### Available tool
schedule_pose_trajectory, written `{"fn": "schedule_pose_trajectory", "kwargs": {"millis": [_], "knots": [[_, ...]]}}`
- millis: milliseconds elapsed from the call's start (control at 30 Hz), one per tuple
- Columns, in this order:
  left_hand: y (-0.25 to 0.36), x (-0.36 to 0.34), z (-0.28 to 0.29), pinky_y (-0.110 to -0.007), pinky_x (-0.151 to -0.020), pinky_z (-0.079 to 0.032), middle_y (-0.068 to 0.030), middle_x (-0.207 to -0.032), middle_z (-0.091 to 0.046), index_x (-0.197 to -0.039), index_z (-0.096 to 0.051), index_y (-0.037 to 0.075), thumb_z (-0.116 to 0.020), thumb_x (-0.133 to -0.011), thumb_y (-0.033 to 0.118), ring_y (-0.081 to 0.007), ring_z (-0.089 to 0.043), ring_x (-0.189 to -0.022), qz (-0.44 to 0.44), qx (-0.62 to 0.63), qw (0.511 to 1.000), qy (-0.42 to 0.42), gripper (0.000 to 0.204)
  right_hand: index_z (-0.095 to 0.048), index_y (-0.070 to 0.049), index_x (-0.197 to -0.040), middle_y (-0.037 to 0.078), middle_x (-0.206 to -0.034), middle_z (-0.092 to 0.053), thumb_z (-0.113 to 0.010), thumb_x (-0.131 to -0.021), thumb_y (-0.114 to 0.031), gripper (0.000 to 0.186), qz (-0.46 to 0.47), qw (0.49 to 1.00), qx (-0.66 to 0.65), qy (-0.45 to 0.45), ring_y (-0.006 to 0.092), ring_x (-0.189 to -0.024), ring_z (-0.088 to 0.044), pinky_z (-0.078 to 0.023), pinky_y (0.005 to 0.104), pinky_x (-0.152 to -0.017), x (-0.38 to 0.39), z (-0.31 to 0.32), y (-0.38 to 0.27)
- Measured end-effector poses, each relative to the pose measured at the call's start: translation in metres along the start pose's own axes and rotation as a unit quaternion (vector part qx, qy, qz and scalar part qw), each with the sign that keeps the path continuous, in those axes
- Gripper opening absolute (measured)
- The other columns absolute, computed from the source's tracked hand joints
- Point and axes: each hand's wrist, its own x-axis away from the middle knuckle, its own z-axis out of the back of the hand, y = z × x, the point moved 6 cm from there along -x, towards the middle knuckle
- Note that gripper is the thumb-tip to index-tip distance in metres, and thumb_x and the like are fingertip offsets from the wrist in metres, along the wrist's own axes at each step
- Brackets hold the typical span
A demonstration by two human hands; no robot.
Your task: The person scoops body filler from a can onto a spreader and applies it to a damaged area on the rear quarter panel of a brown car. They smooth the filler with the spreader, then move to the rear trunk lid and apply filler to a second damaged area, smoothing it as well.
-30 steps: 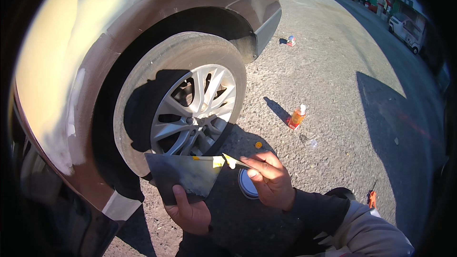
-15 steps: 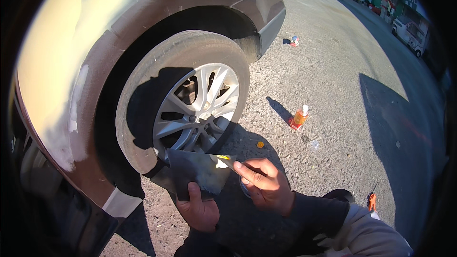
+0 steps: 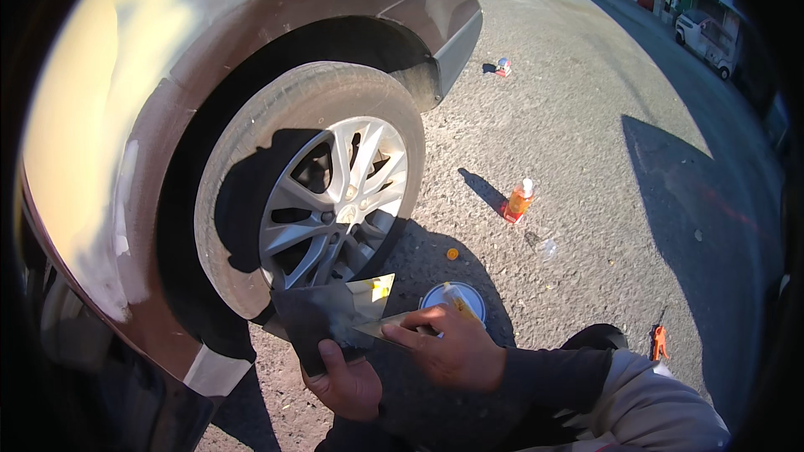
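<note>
My left hand (image 3: 347, 385) grips a dark flat mixing board (image 3: 306, 310) by its near edge, thumb on top. Pale, greyish smears mark the board's face, and a bright yellow dab (image 3: 382, 286) sits at its far right corner. In my right hand (image 3: 459, 350) is a putty knife (image 3: 375, 330), fingers pressed along its blade. The blade's tip lies at the board's lower right part. Just beyond my right hand stands an opened round tin (image 3: 477, 297) with a pale rim, partly covered by that hand.
Ahead is a brown car's wheel (image 3: 243, 138); cream filler covers part of the body panel (image 3: 79, 142) at left. On the ground are a yellow cap (image 3: 452, 254), an orange bottle (image 3: 519, 201), a small red-and-white item (image 3: 503, 68) and an orange-handled tool (image 3: 659, 343).
My right hand has drawn the putty knife from the board's far right corner down toward its near right side. The tin shows more now, and the yellow dab is left on the corner.
</note>
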Motion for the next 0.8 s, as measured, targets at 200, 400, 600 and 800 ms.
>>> {"fn": "schedule_pose_trajectory", "kwargs": {"millis": [200,400,600,800], "knots": [[0.0,0.007,-0.012,-0.044,-0.11,-0.048,-0.0148,-0.146,-0.059,-0.148,-0.051,0.0,-0.065,-0.102,0.014,-0.0303,-0.059,-0.131,-0.004,-0.019,0.997,-0.081,0.049,-0.069,-0.018,-0.137,0.011,-0.113,-0.063,-0.075,-0.079,0.002,0.062,0.006,0.997,0.006,0.08,0.0281,-0.099,-0.065,-0.056,0.0388,-0.084,0.005,0.007,0.003],[0.008,-0.015,0.009,-0.042,-0.108,-0.05,-0.0163,-0.142,-0.061,-0.144,-0.052,-0.002,-0.063,-0.105,0.018,-0.0287,-0.061,-0.129,-0.006,-0.021,0.999,0.036,0.046,-0.064,-0.011,-0.141,0.012,-0.113,-0.061,-0.067,-0.093,0.002,0.05,0.008,0.997,-0.07,0.025,0.0261,-0.101,-0.064,-0.054,0.0339,-0.089,-0.005,0.012,0.006],[-0.016,-0.019,0.007,-0.048,-0.113,-0.044,-0.0164,-0.142,-0.059,-0.147,-0.047,-0.003,-0.055,-0.108,0.015,-0.0289,-0.056,-0.132,0.237,0.077,0.967,-0.055,0.044,-0.059,-0.002,-0.145,0.006,-0.14,-0.063,-0.057,-0.109,-0.011,0.038,-0.263,0.801,-0.537,0.04,0.0089,-0.117,-0.058,-0.05,0.0276,-0.095,-0.003,0.013,0.054],[0.006,-0.034,0.021,-0.046,-0.112,-0.048,-0.0175,-0.143,-0.059,-0.145,-0.05,-0.003,-0.055,-0.109,0.017,-0.0295,-0.061,-0.128,0.132,0.078,0.986,0.067,0.042,-0.067,-0.004,-0.136,0.014,-0.107,-0.066,-0.063,-0.1,-0.004,0.036,-0.112,0.988,-0.096,-0.054,0.0227,-0.097,-0.067,-0.054,0.0326,-0.083,-0.017,0.023,0.034]]}}
